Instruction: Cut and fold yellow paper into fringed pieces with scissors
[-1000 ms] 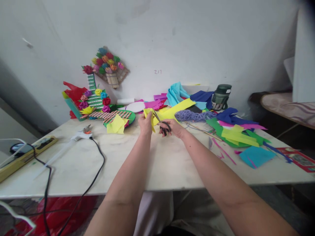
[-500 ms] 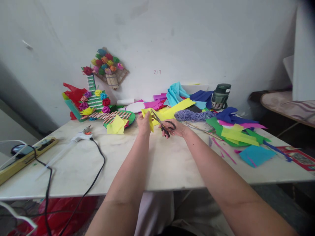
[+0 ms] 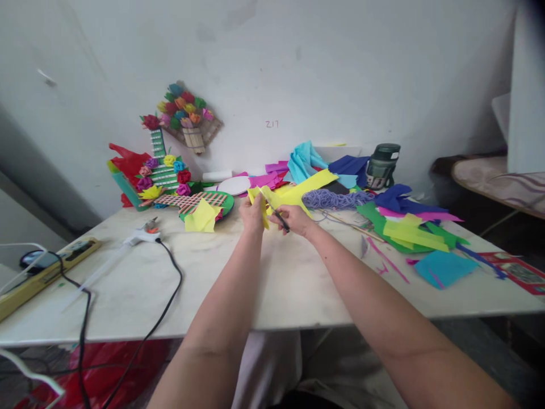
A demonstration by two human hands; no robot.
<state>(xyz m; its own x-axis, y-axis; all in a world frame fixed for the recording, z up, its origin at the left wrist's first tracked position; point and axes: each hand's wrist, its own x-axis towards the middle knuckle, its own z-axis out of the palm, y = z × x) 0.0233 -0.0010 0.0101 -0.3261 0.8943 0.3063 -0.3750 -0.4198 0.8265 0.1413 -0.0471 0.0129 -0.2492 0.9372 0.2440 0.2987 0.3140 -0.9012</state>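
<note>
over the middle of the bench (image 3: 298, 295), the left hand (image 3: 252, 213) holds yellow paper (image 3: 254, 194) and the right hand (image 3: 297, 220) grips scissors (image 3: 281, 221), their blades at the paper. lilac yarn (image 3: 336, 200) lies toward the back edge, a flask (image 3: 382, 166) behind it to the right. a blue square (image 3: 448, 270) and a red card (image 3: 517, 274) lie toward the right edge. by the back left corner stand paper flowers (image 3: 183, 178). a power strip (image 3: 51, 270) lies along the left edge; a glue gun (image 3: 142, 234) lies nearby, its cord (image 3: 179, 282) running over the front edge.

At one table (image 3: 298, 284), we count two hands (image 3: 252, 213) (image 3: 296, 220), one pair of scissors (image 3: 281, 222), one glue gun (image 3: 143, 234) and one flask (image 3: 382, 166).
</note>
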